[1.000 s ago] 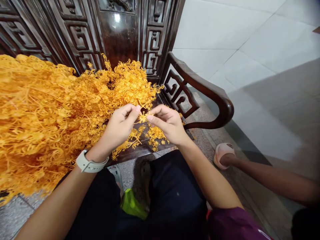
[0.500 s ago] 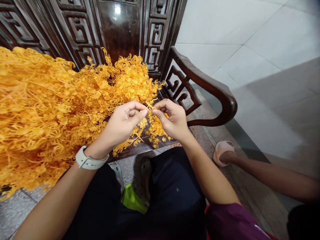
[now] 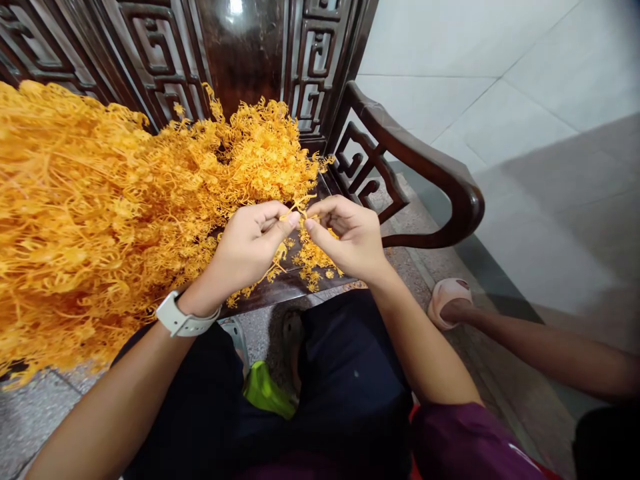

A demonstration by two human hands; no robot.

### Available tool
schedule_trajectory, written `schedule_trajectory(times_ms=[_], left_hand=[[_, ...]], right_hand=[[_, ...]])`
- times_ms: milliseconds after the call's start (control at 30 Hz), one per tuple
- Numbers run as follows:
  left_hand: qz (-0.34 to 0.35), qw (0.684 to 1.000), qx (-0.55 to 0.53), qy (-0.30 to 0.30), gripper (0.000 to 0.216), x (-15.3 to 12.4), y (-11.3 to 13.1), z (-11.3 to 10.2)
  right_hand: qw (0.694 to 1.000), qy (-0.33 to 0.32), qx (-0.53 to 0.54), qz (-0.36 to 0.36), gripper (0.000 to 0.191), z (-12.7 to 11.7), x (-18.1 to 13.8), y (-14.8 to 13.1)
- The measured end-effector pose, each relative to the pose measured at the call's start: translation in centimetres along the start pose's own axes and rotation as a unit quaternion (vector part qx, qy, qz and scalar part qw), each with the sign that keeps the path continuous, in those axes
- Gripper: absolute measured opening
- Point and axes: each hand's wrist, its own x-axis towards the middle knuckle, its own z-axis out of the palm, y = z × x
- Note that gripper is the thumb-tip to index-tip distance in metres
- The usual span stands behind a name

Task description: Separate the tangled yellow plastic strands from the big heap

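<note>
Yellow sprig (image 3: 302, 203) above the counter (image 3: 280, 292): my left hand (image 3: 253, 243) pinches it, thumb to finger; my right hand (image 3: 354, 239) nearly closes beside it, hold unclear. I judge this fine picking, next calling for light, steady fingertips.

1. Looks like a home to me, probably a sitting area.
2. I'm at a glossy dark carved-wood bench (image 3: 245, 60) with fretwork and a curvy armrest (image 3: 470, 200).
3. Pale tiled wall (image 3: 435, 40) beside it, speckled floor (image 3: 35, 420) below.
4. Whoever's next to me wears a casual pinkish slip-on (image 3: 440, 303).
</note>
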Motion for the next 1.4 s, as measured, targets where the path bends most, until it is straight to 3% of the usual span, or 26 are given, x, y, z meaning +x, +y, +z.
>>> schedule_trajectory(times_ms=[100,367,467,533,667,800,967,1100,1267,1400], left_hand=[[0.021,0.997,0.074,-0.004,0.029,-0.5,0.0,0.4],[0.087,0.955,0.283,0.029,0.032,-0.7,-0.8,1.1],[0.12,0.935,0.332,0.037,0.025,-1.4,0.0,1.3],[0.142,0.93,0.333,0.06,0.02,-2.3,0.9,1.5],[0.147,0.942,0.284,0.102,0.021,-2.9,1.8,1.9],[0.099,0.971,0.205,0.068,0.028,-1.5,0.8,1.3],[0.048,0.992,0.088,0.072,0.029,-0.5,0.6,0.3],[0.012,0.997,0.017,0.069,0.026,-0.2,0.6,0.0],[-0.037,0.995,-0.056,0.069,0.025,0.2,0.3,0.0],[-0.073,0.99,-0.104,0.062,0.026,0.2,0.3,0.0]], right_hand=[[0.999,0.012,-0.046,-0.012,0.004,0.2,0.0,0.1],[0.984,0.0,-0.176,-0.012,0.011,1.0,0.4,-0.7],[0.964,-0.005,-0.266,0.022,0.002,0.1,1.0,0.3],[0.935,0.004,-0.347,0.067,0.009,-1.8,1.6,2.0],[0.897,0.04,-0.411,0.158,0.015,-6.8,2.3,6.4],[0.906,0.02,-0.373,0.199,0.013,-9.4,1.5,8.6],[0.91,-0.063,-0.342,0.226,0.015,-9.7,0.9,9.6],[0.906,-0.078,-0.328,0.256,0.02,-9.6,1.1,9.9],[0.918,-0.051,-0.301,0.252,0.016,-9.7,1.0,9.9],[0.939,0.015,-0.272,0.208,0.015,-9.1,1.1,9.4]])
